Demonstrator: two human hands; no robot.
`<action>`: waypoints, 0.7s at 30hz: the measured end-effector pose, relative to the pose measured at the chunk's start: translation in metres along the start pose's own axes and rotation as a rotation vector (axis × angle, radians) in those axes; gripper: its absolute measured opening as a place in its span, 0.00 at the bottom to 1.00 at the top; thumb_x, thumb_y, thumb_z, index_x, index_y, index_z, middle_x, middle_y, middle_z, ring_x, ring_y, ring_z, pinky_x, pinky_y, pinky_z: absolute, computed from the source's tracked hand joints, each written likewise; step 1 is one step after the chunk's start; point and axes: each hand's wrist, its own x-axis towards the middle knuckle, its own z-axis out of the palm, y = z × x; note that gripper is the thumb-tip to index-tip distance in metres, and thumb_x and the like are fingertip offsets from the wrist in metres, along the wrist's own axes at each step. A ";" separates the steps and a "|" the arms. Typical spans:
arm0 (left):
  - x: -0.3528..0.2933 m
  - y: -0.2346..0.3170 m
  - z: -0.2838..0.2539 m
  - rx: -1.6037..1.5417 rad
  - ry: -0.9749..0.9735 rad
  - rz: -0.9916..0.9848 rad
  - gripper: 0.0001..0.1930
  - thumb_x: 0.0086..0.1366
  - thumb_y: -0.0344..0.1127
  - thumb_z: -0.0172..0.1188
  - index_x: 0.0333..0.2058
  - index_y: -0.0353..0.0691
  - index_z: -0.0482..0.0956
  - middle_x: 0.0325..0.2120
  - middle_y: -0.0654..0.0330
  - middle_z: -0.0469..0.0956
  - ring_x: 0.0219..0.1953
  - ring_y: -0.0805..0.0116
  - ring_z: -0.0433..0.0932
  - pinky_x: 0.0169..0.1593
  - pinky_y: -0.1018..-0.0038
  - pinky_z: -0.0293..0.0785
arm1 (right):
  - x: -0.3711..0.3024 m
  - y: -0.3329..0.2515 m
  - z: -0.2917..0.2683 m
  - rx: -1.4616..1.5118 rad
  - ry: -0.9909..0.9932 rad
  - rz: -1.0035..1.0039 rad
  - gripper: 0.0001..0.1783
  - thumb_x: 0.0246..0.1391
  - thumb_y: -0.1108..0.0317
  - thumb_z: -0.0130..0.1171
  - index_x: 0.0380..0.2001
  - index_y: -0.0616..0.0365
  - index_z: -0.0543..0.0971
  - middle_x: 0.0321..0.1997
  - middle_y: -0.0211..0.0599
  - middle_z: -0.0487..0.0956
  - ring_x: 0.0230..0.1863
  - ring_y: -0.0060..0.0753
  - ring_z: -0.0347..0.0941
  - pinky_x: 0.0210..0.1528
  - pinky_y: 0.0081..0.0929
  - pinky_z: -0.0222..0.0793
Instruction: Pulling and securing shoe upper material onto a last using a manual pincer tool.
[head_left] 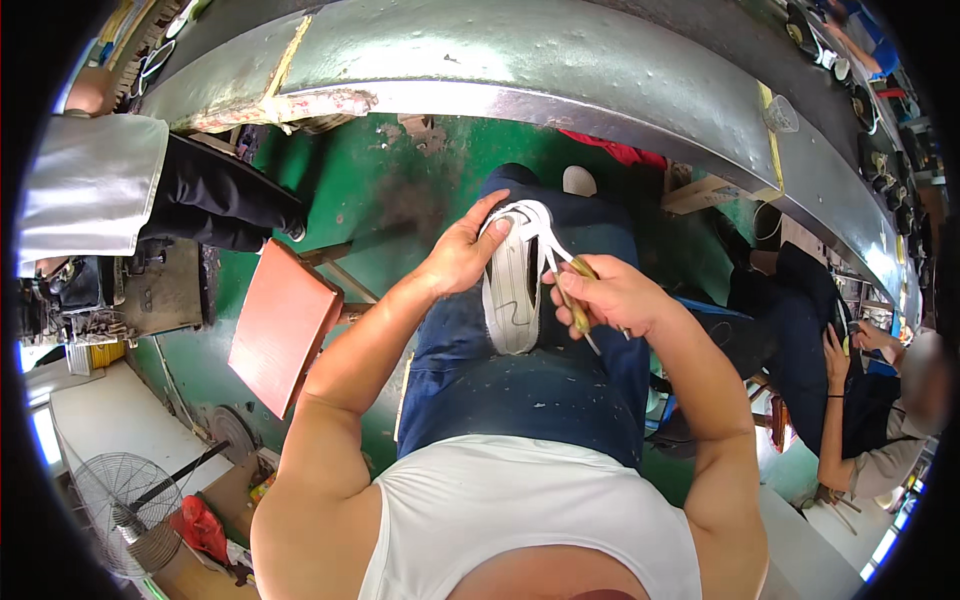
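A white strappy shoe (pixel 512 305) lies lengthwise over my lap, its pale bottom with a curved dark line facing up. At its far end, my left hand (pixel 468 246) is closed round the edge, thumb pressed on top. White straps (pixel 549 239) loop over that end and run down to the right. My right hand (pixel 607 298) is closed on a yellow-handled tool (pixel 574 312) beside the shoe, close to the strap ends. Thin metal tips stick out below the fingers. Whether it is one tool or two, I cannot tell, and my fingers hide how the straps meet it.
A long metal-sided bench (pixel 480 100) curves across the far side. To the left stand a reddish-brown stool (pixel 285 325), a person in a light top (pixel 95 190) and a wire fan (pixel 125 505). Another person's hands (pixel 840 355) work at the right. The floor (pixel 340 180) is green.
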 end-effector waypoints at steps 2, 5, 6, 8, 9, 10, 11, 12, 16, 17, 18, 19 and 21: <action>0.004 -0.011 0.001 0.002 0.002 0.022 0.24 0.76 0.42 0.51 0.67 0.43 0.64 0.51 0.55 0.77 0.54 0.70 0.72 0.62 0.74 0.65 | 0.008 0.006 -0.003 -0.387 0.093 -0.065 0.15 0.67 0.63 0.54 0.47 0.64 0.75 0.39 0.42 0.79 0.35 0.31 0.77 0.39 0.35 0.77; 0.009 -0.035 0.003 -0.113 0.085 0.056 0.21 0.75 0.36 0.53 0.64 0.43 0.68 0.50 0.56 0.77 0.53 0.71 0.73 0.61 0.74 0.67 | 0.036 0.034 -0.014 -0.873 0.236 -0.289 0.15 0.64 0.64 0.57 0.45 0.66 0.74 0.34 0.51 0.80 0.31 0.44 0.79 0.38 0.39 0.75; 0.010 -0.039 0.002 -0.229 0.100 0.066 0.21 0.74 0.33 0.54 0.63 0.43 0.69 0.49 0.58 0.77 0.53 0.72 0.73 0.60 0.75 0.67 | 0.052 0.051 -0.019 -0.975 0.365 -0.566 0.14 0.63 0.65 0.57 0.45 0.65 0.74 0.36 0.52 0.80 0.33 0.50 0.78 0.39 0.42 0.75; 0.006 -0.030 0.006 -0.432 0.120 0.077 0.20 0.72 0.26 0.55 0.61 0.42 0.71 0.49 0.62 0.77 0.53 0.73 0.72 0.59 0.76 0.69 | 0.064 0.062 -0.018 -1.031 0.524 -0.863 0.14 0.60 0.70 0.58 0.47 0.65 0.75 0.40 0.54 0.80 0.42 0.63 0.76 0.45 0.46 0.73; 0.005 -0.032 0.012 -0.429 0.117 0.077 0.20 0.72 0.26 0.55 0.61 0.42 0.71 0.49 0.62 0.77 0.53 0.73 0.72 0.59 0.76 0.69 | 0.065 0.066 -0.022 -1.029 0.527 -0.865 0.14 0.60 0.70 0.58 0.47 0.65 0.75 0.40 0.54 0.80 0.42 0.63 0.76 0.45 0.46 0.73; 0.005 -0.033 0.017 -0.386 0.176 0.122 0.21 0.71 0.26 0.55 0.61 0.43 0.71 0.49 0.62 0.77 0.53 0.73 0.72 0.59 0.75 0.69 | 0.065 0.066 -0.024 -1.045 0.525 -0.863 0.15 0.60 0.69 0.58 0.48 0.64 0.74 0.42 0.54 0.79 0.42 0.62 0.76 0.45 0.47 0.73; 0.005 -0.034 0.020 -0.343 0.232 0.167 0.21 0.71 0.25 0.56 0.61 0.43 0.71 0.49 0.62 0.77 0.52 0.73 0.73 0.59 0.75 0.69 | 0.063 0.066 -0.027 -1.062 0.526 -0.861 0.16 0.60 0.67 0.58 0.48 0.63 0.74 0.43 0.54 0.79 0.42 0.61 0.76 0.44 0.48 0.73; 0.003 -0.036 0.022 -0.394 0.215 0.133 0.22 0.70 0.24 0.56 0.61 0.43 0.70 0.52 0.61 0.74 0.54 0.73 0.72 0.60 0.74 0.69 | 0.060 0.067 -0.031 -1.058 0.489 -0.857 0.19 0.60 0.67 0.58 0.53 0.62 0.74 0.42 0.53 0.79 0.43 0.61 0.76 0.47 0.46 0.73; 0.001 -0.025 0.028 -0.333 0.158 0.038 0.22 0.70 0.24 0.56 0.62 0.42 0.69 0.57 0.60 0.70 0.54 0.73 0.71 0.60 0.74 0.69 | 0.005 0.058 -0.031 -0.908 0.317 -0.585 0.24 0.60 0.65 0.59 0.57 0.61 0.73 0.43 0.53 0.78 0.45 0.59 0.76 0.49 0.43 0.72; 0.003 -0.021 0.027 -0.346 0.145 0.032 0.24 0.69 0.23 0.57 0.62 0.41 0.69 0.59 0.58 0.69 0.57 0.70 0.70 0.61 0.73 0.68 | -0.018 0.062 -0.031 -0.984 0.308 -0.562 0.26 0.60 0.64 0.60 0.59 0.61 0.72 0.45 0.52 0.78 0.46 0.58 0.76 0.50 0.42 0.72; 0.005 -0.017 0.027 -0.354 0.133 0.026 0.25 0.67 0.22 0.58 0.62 0.40 0.68 0.61 0.56 0.67 0.60 0.67 0.69 0.62 0.72 0.67 | -0.033 0.068 -0.031 -1.057 0.299 -0.541 0.28 0.59 0.62 0.61 0.61 0.61 0.71 0.47 0.51 0.78 0.48 0.57 0.76 0.50 0.41 0.72; 0.005 -0.010 0.030 -0.353 0.126 0.028 0.25 0.67 0.22 0.58 0.62 0.40 0.68 0.61 0.56 0.67 0.60 0.67 0.69 0.62 0.72 0.67 | -0.042 0.077 -0.032 -1.055 0.306 -0.542 0.28 0.59 0.62 0.61 0.61 0.61 0.71 0.47 0.51 0.78 0.48 0.57 0.76 0.50 0.41 0.72; 0.000 0.009 0.038 0.160 0.224 0.486 0.31 0.61 0.18 0.60 0.63 0.39 0.66 0.62 0.48 0.66 0.67 0.57 0.64 0.65 0.69 0.64 | -0.060 0.095 -0.029 -1.278 0.386 -0.830 0.32 0.55 0.63 0.63 0.62 0.61 0.71 0.47 0.47 0.80 0.48 0.50 0.77 0.54 0.38 0.71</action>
